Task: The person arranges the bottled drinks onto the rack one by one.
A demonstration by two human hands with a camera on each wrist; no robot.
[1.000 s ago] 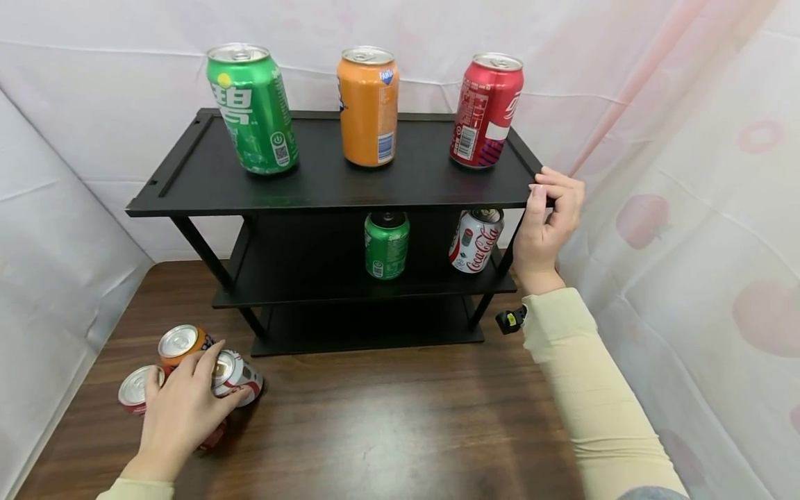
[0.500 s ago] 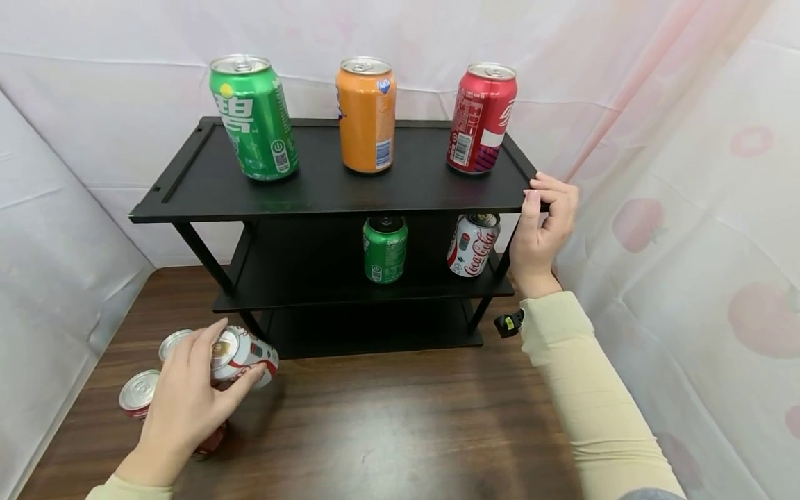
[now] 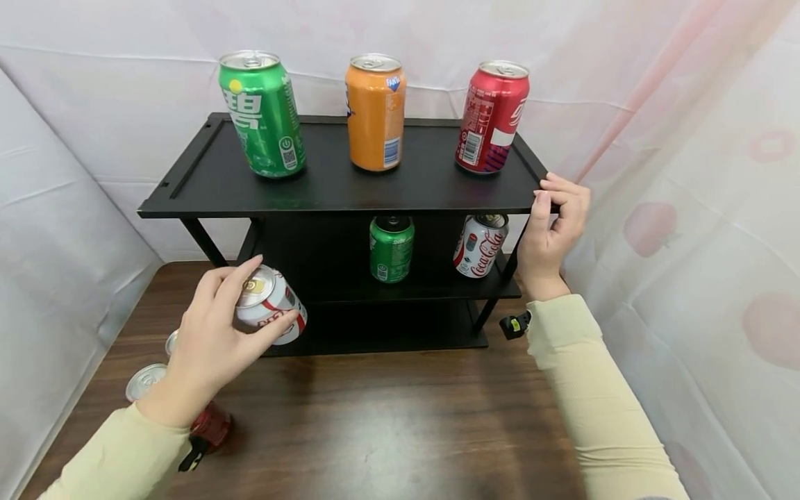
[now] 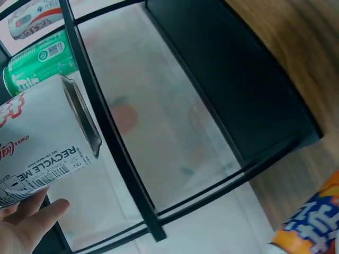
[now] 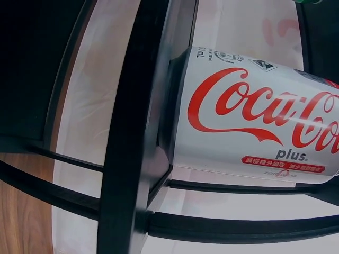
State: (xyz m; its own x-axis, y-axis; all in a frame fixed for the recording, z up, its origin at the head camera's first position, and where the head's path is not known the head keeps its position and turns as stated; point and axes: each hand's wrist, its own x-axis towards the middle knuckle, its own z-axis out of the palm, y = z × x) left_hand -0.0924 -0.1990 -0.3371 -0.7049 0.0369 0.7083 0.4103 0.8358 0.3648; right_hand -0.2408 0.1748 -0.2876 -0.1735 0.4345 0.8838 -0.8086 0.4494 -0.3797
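Note:
My left hand (image 3: 219,326) grips a white Coca-Cola can (image 3: 273,305) between thumb and fingers, tilted, at the left front of the black shelf rack (image 3: 337,194). The left wrist view shows that can (image 4: 42,137) close up, its base edge toward the rack's frame. My right hand (image 3: 553,232) holds the right edge of the top shelf. On the middle shelf stand a green can (image 3: 392,250) and another white Coca-Cola can (image 3: 480,246), which fills much of the right wrist view. The top shelf bears a green can (image 3: 262,114), an orange Fanta can (image 3: 376,114) and a red can (image 3: 492,118).
Below my left forearm, partly hidden, several cans stand on the wooden table (image 3: 375,417), among them a dark red can (image 3: 212,423) and one with a silver lid (image 3: 146,380). An orange Fanta can (image 4: 312,222) shows in the left wrist view. White curtains (image 3: 700,229) enclose the rack.
My left hand has lifted the white Coca-Cola can off the table and carried it up and to the right, toward the middle shelf. My right hand stays on the top shelf's edge.

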